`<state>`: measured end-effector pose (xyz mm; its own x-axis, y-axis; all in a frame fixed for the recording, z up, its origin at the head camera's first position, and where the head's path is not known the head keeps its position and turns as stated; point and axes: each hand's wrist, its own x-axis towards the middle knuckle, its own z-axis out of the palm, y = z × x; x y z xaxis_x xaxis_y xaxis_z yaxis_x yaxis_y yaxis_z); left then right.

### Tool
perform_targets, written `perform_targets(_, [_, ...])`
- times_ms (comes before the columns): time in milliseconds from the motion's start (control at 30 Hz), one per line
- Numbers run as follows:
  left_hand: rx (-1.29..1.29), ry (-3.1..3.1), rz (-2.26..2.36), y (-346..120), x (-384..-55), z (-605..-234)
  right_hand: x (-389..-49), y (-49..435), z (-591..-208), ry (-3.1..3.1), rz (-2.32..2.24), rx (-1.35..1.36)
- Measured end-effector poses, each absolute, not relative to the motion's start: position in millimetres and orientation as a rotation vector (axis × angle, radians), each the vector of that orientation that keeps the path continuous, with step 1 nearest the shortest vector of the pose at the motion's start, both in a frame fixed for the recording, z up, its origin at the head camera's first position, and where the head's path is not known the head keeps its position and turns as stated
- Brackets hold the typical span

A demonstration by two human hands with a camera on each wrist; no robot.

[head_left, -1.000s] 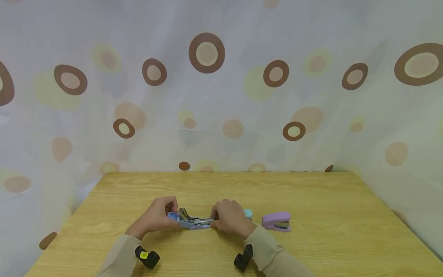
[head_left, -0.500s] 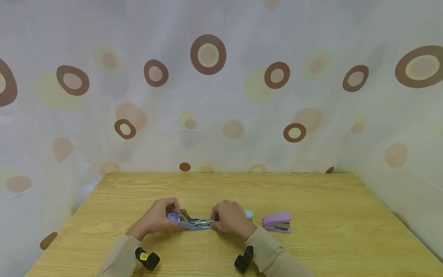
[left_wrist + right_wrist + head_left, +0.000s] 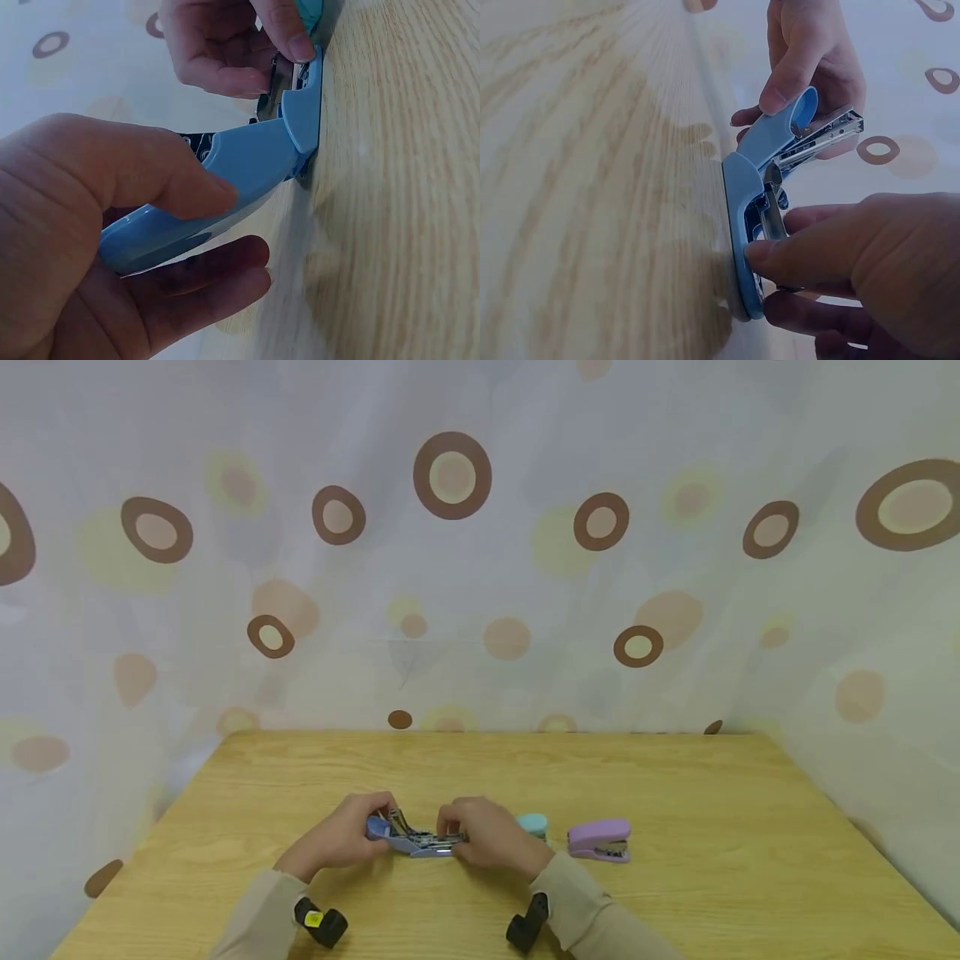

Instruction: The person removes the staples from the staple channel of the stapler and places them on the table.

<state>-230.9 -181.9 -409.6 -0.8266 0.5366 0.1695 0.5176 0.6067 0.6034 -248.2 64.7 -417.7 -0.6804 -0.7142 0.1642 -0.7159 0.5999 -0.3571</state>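
A blue stapler point(image 3: 401, 843) lies on the table, unfolded wide. Its top cover is swung back to the left, and the metal staple rail point(image 3: 829, 139) sticks up from it. My left hand point(image 3: 341, 835) grips the cover, thumb along the near side, as the left wrist view shows. At the other end, the fingers and thumb of my right hand point(image 3: 489, 837) pinch the base and the metal part over it. What lies right under the right fingertips is partly hidden.
Just behind my right hand stands a mint-green stapler point(image 3: 534, 823), partly covered by it. Farther right sits a purple stapler point(image 3: 600, 837). The wooden table point(image 3: 712, 827) reaches back to a patterned curtain point(image 3: 510, 568).
My right hand has shifted a little left along the blue stapler, so more of the mint-green one shows. The left hand's fingers have moved slightly right, nearer the raised rail.
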Motion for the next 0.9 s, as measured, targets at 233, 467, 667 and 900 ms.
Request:
perform_targets(233, [0.892,2.802,1.051,-185.2,-230.2,-410.4,-249.3,63.0,-417.0,-2.788,0.661,1.361])
perform_targets(467, [0.857,2.79,1.071,-185.8,-230.8,-406.9,-251.1,61.6,-414.1,-2.735,0.692,1.418])
perform_targets(667, [0.802,2.778,1.106,-187.1,-231.3,-404.9,-251.3,57.0,-412.8,-2.723,0.637,1.43])
perform_targets(900, [0.806,2.766,1.113,-186.5,-230.8,-412.0,-253.3,57.5,-417.7,-2.724,0.645,1.459])
